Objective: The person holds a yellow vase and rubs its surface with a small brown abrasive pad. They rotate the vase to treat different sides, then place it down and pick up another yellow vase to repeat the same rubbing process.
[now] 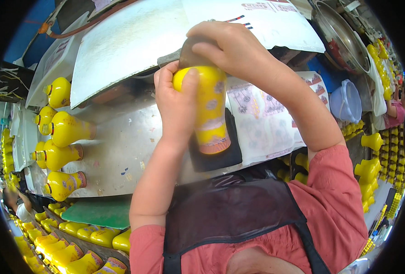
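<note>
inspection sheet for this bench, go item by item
surface: shiny metal bench with a dark mat under the work.
job's things: yellow bottle held upright on the mat; grey pad pressed on its top.
clutter: finished yellow bottles lying at left; printed sheets at right.
hands: left hand grips the bottle's shoulder; right hand presses the pad.
cables: orange hose at the far left.
surroundings: metal bowl, blue tub, more bottles in trays.

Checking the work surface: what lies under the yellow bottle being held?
Under the yellow bottle lies a dark square mat on the metal table. The mat's middle is hidden by the bottle and left hand.
</note>
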`<state>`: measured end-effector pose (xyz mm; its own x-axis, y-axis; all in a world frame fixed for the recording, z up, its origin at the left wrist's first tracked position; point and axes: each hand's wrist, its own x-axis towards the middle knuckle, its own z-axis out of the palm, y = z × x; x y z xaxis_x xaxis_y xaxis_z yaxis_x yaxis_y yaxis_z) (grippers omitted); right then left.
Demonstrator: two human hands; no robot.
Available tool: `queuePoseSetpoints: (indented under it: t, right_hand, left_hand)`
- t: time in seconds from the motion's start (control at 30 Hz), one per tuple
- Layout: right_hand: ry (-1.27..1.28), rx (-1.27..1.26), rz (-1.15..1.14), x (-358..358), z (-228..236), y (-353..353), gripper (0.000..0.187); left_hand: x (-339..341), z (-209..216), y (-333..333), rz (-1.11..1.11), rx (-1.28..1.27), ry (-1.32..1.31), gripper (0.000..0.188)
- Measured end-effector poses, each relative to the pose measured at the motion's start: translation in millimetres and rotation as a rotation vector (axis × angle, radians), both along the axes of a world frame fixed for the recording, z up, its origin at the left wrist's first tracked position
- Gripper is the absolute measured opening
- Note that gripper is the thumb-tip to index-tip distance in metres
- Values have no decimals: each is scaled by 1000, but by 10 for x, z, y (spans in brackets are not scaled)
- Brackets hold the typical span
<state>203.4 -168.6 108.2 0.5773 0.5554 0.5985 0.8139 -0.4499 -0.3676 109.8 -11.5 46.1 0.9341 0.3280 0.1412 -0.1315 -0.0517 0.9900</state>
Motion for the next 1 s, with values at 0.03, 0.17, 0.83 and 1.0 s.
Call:
queuePoseSetpoints:
  t: [0.03,0.17,0.83,1.0]
  right_hand:
    - [21,-9,-67,-27,-24,-35,20]
    - [-272,92,-75,-359,-114,-194,15]
    - [162,347,-86,-1147,-528,-490,27]
    - [-56,250,113,-1317,-688,-542,36]
  left_hand:
    - [10,-21,11,-12,-14,-13,35]
    - [11,-55,64,-87,-228,-21,28]
    - [-88,-66,-15,-105,-242,-49,43]
    - [-83,-119,-16,-74,-307,-28,44]
